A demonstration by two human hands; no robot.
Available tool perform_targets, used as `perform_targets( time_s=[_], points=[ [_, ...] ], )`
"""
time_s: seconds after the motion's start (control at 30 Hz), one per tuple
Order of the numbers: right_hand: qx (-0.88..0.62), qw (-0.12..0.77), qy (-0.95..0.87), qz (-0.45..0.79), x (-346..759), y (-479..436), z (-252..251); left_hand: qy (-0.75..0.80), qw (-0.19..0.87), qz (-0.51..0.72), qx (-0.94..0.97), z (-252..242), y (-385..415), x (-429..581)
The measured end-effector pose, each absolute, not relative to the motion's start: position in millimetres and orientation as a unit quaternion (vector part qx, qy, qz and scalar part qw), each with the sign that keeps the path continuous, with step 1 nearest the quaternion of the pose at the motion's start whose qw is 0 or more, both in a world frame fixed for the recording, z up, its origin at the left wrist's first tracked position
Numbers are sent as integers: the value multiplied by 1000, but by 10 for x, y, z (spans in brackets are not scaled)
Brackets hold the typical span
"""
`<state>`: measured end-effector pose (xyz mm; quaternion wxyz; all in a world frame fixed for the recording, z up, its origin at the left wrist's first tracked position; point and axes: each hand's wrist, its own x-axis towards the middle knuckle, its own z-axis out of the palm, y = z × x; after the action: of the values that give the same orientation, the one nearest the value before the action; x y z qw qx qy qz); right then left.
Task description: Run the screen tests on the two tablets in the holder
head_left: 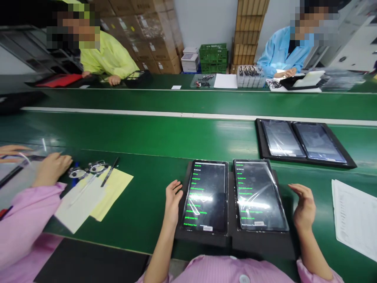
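Observation:
Two black tablets lie side by side in a black foam tray (253,245) on the green bench in front of me. The left tablet (206,194) and the right tablet (259,194) both show green text lists and are covered in glossy film. My left hand (172,196) rests with fingers spread at the left edge of the tray, touching the left tablet's side. Just right of the tray my right hand (303,206) hovers, fingers loosely extended and holding nothing.
A second tray with two dark tablets (303,141) sits further back on the right. Printed sheets (353,216) lie at my right. A co-worker's pink sleeve and hands (50,169) work at my left beside yellow and white papers (97,192). Two people sit across the belt.

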<state>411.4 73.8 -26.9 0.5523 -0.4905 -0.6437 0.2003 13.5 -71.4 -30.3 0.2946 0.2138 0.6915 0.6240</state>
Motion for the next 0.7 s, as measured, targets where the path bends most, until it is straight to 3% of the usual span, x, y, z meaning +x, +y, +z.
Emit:
perform_targets(
  time_s=[0.33, 0.57, 0.7],
  points=[
    [-327, 233, -911, 94, 3826, 676, 67, 796, 304, 406, 331, -212, -451, 58],
    [-293, 224, -929, 1, 3691, 728, 147, 829, 314, 294, 358, -10, -349, 96],
    [-268, 285, -920, -31, 3827, 796, 8, 839, 301, 290, 347, 78, -346, 195]
  ],
)
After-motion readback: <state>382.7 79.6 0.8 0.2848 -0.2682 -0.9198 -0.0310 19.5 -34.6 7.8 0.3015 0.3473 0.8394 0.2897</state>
